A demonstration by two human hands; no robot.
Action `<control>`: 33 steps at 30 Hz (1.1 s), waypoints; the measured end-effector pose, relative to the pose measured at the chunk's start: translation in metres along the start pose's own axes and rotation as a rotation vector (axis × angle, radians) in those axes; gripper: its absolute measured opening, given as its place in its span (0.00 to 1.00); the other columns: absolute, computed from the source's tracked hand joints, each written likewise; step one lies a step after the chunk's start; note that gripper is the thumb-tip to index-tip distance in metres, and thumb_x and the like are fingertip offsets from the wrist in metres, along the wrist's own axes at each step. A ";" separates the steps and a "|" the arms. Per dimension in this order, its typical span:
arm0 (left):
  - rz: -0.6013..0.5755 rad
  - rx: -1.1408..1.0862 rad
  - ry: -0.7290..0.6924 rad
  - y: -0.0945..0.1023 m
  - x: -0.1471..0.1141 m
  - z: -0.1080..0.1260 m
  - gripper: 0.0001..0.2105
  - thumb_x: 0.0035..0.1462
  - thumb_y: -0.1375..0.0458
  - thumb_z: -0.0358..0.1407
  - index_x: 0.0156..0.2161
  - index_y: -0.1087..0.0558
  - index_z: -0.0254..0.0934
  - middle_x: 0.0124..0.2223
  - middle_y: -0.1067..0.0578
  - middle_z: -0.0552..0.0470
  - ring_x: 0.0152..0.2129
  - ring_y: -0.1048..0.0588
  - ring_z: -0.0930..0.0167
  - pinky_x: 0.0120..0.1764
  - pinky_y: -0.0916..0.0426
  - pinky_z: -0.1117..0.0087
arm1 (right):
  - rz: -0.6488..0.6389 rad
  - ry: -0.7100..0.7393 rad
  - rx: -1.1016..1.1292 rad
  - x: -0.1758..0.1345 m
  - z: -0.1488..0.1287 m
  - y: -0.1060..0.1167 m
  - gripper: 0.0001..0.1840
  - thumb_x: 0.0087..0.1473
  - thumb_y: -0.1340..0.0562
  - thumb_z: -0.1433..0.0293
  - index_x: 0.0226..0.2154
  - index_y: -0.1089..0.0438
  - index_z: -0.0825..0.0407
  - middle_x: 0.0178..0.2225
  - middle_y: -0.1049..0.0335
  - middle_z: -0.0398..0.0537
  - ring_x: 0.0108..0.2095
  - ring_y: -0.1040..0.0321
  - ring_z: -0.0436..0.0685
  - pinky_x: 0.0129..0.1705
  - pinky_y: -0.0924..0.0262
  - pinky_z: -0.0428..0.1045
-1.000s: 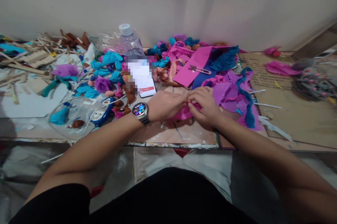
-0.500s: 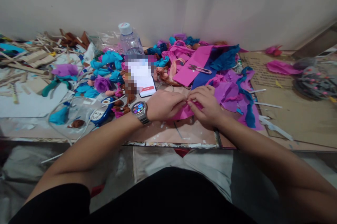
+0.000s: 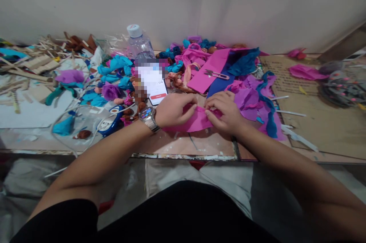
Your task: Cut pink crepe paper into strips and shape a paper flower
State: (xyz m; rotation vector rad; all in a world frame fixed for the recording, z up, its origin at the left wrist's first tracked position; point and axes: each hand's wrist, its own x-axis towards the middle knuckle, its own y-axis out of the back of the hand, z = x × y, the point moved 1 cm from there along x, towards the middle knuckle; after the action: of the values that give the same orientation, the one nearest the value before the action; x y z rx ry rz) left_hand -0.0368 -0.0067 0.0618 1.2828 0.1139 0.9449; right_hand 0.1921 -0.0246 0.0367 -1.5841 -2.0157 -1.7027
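Observation:
A bright pink sheet of crepe paper spans the space between my hands, just above the table's front part. My left hand, with a watch on its wrist, pinches the sheet's upper edge between thumb and fingers. On the other side, my right hand grips the same edge near its right end, thumb against fingertips. Behind the hands lie a folded pink paper and small thread snips on top of it. A lit phone leans close to my left hand.
A clear bottle stands behind the phone. Blue and purple paper flowers crowd the left, with wood strips beyond. Purple crumpled paper lies right, beside cardboard. A white cable hangs over the front edge.
My left hand has shifted slightly left, away from my right hand. More of the pink crepe paper now shows between them. My right hand has stayed nearly in place.

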 end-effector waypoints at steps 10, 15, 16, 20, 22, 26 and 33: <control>-0.157 -0.221 0.017 0.008 0.002 0.005 0.13 0.66 0.42 0.42 0.41 0.21 0.34 0.34 0.19 0.50 0.28 0.24 0.71 0.34 0.38 0.71 | -0.040 0.019 -0.052 -0.001 -0.002 -0.002 0.07 0.67 0.37 0.66 0.37 0.25 0.49 0.35 0.19 0.46 0.43 0.28 0.61 0.54 0.52 0.63; -0.335 -0.348 0.086 0.009 0.005 0.000 0.15 0.67 0.43 0.42 0.36 0.21 0.33 0.27 0.24 0.54 0.24 0.31 0.75 0.30 0.43 0.72 | -0.038 0.037 -0.053 -0.001 -0.001 -0.003 0.07 0.67 0.36 0.66 0.39 0.22 0.49 0.35 0.19 0.45 0.42 0.27 0.60 0.55 0.51 0.62; -0.359 -0.373 0.098 0.008 0.005 -0.001 0.15 0.67 0.43 0.42 0.35 0.21 0.33 0.27 0.25 0.54 0.23 0.32 0.75 0.29 0.43 0.72 | -0.042 0.040 -0.055 0.000 -0.001 -0.003 0.07 0.67 0.36 0.66 0.39 0.22 0.48 0.36 0.19 0.45 0.42 0.27 0.60 0.55 0.51 0.62; -0.443 -0.488 0.138 0.006 0.006 -0.005 0.15 0.67 0.44 0.41 0.37 0.20 0.33 0.28 0.25 0.55 0.25 0.33 0.75 0.30 0.41 0.74 | -0.086 0.019 -0.063 0.000 -0.003 -0.003 0.08 0.67 0.37 0.66 0.40 0.21 0.47 0.36 0.18 0.45 0.43 0.28 0.60 0.56 0.51 0.63; -0.468 -0.537 0.143 0.005 0.007 -0.007 0.13 0.66 0.44 0.39 0.40 0.19 0.32 0.30 0.23 0.54 0.25 0.32 0.75 0.30 0.40 0.74 | -0.100 0.022 -0.056 0.000 -0.004 -0.002 0.08 0.68 0.37 0.66 0.41 0.21 0.47 0.37 0.18 0.45 0.43 0.28 0.60 0.56 0.51 0.63; -0.447 -0.575 0.160 0.004 0.008 -0.012 0.14 0.63 0.46 0.33 0.43 0.17 0.32 0.31 0.22 0.54 0.25 0.32 0.76 0.31 0.39 0.75 | -0.061 0.065 -0.033 0.000 -0.007 -0.001 0.05 0.66 0.35 0.66 0.40 0.22 0.47 0.36 0.18 0.44 0.42 0.28 0.59 0.56 0.52 0.63; -0.495 -0.566 0.196 0.008 0.008 -0.012 0.15 0.63 0.45 0.36 0.44 0.17 0.31 0.34 0.20 0.52 0.28 0.29 0.74 0.32 0.38 0.74 | -0.025 0.071 -0.033 -0.001 -0.005 -0.001 0.05 0.65 0.35 0.68 0.39 0.21 0.46 0.36 0.19 0.45 0.43 0.27 0.60 0.57 0.50 0.63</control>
State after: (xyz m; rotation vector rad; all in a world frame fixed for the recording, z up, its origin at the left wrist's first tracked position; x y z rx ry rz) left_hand -0.0425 0.0070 0.0679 0.5943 0.2810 0.6061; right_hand 0.1889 -0.0287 0.0372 -1.4913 -1.9921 -1.7834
